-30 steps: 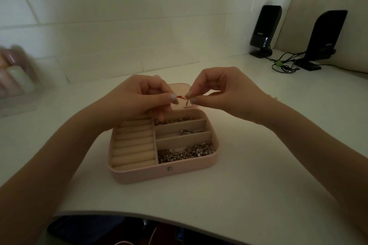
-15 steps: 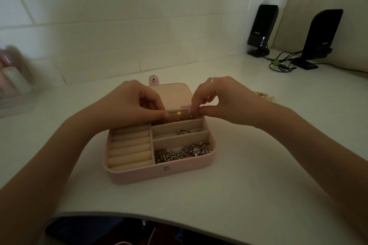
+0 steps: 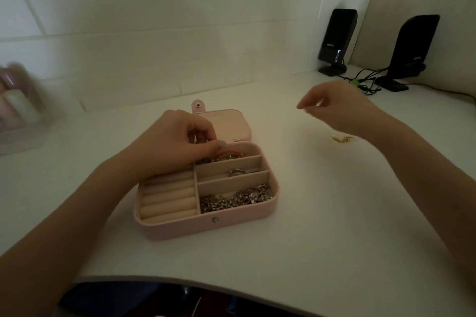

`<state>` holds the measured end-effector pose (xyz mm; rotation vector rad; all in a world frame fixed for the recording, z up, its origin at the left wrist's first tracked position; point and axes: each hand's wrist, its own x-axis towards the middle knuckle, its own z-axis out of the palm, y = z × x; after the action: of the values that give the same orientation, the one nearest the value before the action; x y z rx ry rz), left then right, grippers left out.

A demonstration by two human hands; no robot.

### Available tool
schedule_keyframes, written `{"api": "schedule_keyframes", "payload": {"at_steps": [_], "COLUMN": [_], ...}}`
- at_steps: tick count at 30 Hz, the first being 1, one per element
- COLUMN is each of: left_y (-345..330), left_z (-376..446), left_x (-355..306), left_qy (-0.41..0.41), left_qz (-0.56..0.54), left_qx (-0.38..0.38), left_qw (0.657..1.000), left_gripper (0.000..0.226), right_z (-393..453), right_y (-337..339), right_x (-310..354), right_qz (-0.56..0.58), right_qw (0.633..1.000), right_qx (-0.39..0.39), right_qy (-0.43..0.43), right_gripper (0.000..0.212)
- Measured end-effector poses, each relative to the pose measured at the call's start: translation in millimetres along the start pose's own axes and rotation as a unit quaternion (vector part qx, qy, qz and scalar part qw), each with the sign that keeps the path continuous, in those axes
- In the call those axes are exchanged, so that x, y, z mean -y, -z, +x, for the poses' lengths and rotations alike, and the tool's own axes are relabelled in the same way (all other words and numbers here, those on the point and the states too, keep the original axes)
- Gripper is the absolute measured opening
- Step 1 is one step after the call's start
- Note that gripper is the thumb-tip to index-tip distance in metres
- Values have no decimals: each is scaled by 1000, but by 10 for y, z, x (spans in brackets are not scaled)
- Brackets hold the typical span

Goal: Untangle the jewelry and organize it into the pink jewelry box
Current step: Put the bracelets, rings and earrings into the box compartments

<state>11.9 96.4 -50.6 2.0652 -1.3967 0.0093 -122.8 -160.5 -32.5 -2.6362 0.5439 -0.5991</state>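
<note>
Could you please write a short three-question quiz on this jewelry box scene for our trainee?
1. True or false: the pink jewelry box has its lid open.
2. Which hand is at the box's far compartment? A. left hand B. right hand
3. Fill in: the small gold piece lies on the ___, outside the box.

Key: 1 true; 2 A; 3 table.

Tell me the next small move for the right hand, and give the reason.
Probably lower the right hand onto the gold jewelry lying on the table just beneath its wrist and pinch it up. That piece is outside the pink jewelry box, the right hand seems to hold nothing, and the left hand is busy at the far compartment beside the red ring.
</note>
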Motion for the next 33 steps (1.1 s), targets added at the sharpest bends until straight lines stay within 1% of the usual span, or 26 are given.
{"api": "schedule_keyframes", "payload": {"at_steps": [3,5,8,12,16,18,22,24,26,27,29,30,31,33], "left_y": [-29,-19,-35,-133,-271,-344,-503,-568,-614,-623,-618,-612,-603,-584], "left_z": [2,17,50,138,268,337,470,524,572,590,618,636,651,670], "left_x": [9,29,-6,-89,-179,-243,-433,-508,-559,-582,-614,-619,-626,-658], "left_qy": [13,35,44,45,43,39,22,19,31,43,72,85,95,109], "left_qz": [-17,-46,-69,-61,-55,-41,-45,-58,-83,-102,-173,-218,-256,-308], "left_qx": [-12,-14,-9,-3,1,5,19,28,28,21,-6,-22,-35,-41], "left_qw": [1000,998,997,997,998,998,999,998,996,994,982,972,961,944], "left_gripper": [25,22,21,18,27,28,23,21,19,18,12,8,8,19], "right_z": [28,23,3,10,25,29,15,9,-5,-23,-80,-114,-150,-216], "right_y": [48,91,109,76,82,81,82,114,192,254,387,434,461,452], "right_x": [-334,-468,-545,-587,-586,-600,-684,-686,-624,-561,-407,-333,-261,-142], "right_qz": [3,-10,-17,-22,-27,-29,-26,20,132,205,344,391,417,428], "right_qw": [993,987,982,978,979,979,983,984,976,963,926,908,896,887], "right_qx": [-13,-14,-2,8,26,33,11,-14,-36,-36,-4,23,56,124], "right_qy": [-121,-157,-186,-206,-200,-199,-183,-175,-173,-171,-159,-151,-142,-124], "right_gripper": [20,19,19,20,19,21,22,21,19,18,16,15,15,14]}}
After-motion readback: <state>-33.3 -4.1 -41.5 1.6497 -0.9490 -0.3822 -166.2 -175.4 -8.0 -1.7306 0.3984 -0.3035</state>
